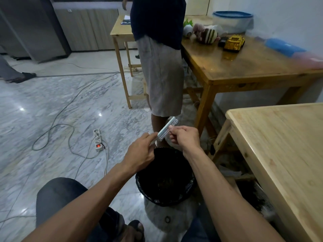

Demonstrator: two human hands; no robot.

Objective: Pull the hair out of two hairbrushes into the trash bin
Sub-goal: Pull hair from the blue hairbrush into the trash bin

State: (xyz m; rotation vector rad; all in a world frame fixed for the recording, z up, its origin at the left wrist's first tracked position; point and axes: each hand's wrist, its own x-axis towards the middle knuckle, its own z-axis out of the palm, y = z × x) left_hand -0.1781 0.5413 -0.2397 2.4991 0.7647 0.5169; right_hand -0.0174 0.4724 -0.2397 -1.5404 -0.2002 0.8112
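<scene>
A pale blue hairbrush [166, 128] with white bristles is held up above the trash bin [189, 185], which has a black liner and stands on the floor between my knees. My left hand [140, 152] grips the brush by its lower end. My right hand [184, 137] has its fingers pinched against the bristles on the brush's right side; any hair between them is too fine to see. Only one hairbrush is in view.
A person in pale shorts [161, 75] stands just beyond the bin. A light wooden table [283, 154] is at my right, a darker table [244, 67] with toys behind it. A power strip [97, 139] and cables lie on the marble floor at left.
</scene>
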